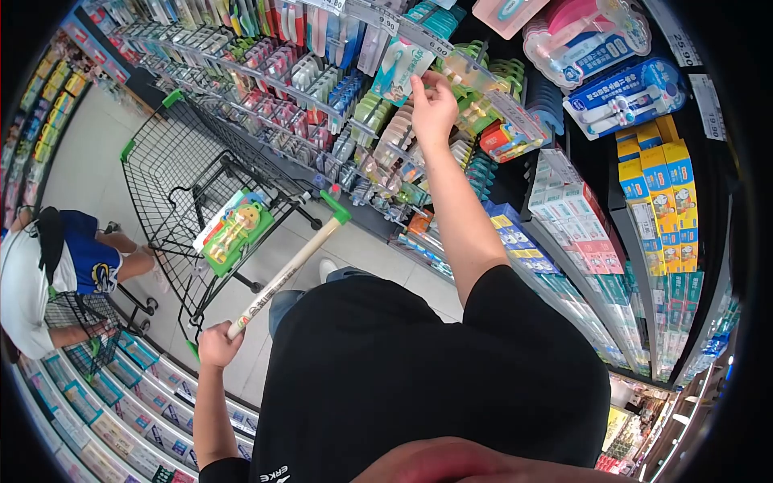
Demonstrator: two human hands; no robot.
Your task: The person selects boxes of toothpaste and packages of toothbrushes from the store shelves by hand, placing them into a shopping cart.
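My left hand [219, 346] is wrapped round the pale push bar [282, 278] of a black wire shopping cart [149, 173] with green corner pieces. Up at the shelf, my right hand [435, 110] has its thumb against the lower right edge of a flat teal-and-white package [400, 71], fingers curled behind the thumb. That package sits just under the price tags, among rows of hanging packs. Inside the cart lies a green pack with a cartoon figure [240, 232].
Toothbrush packs [310, 76] hang on the shelf ahead. Blue-and-yellow boxes [659, 193] are stacked at right, below a large blue pack [624, 98]. At left, another person [32, 274] stands beside the cart with a wire basket [80, 322]. Shelves of boxed goods [121, 402] run along the lower left.
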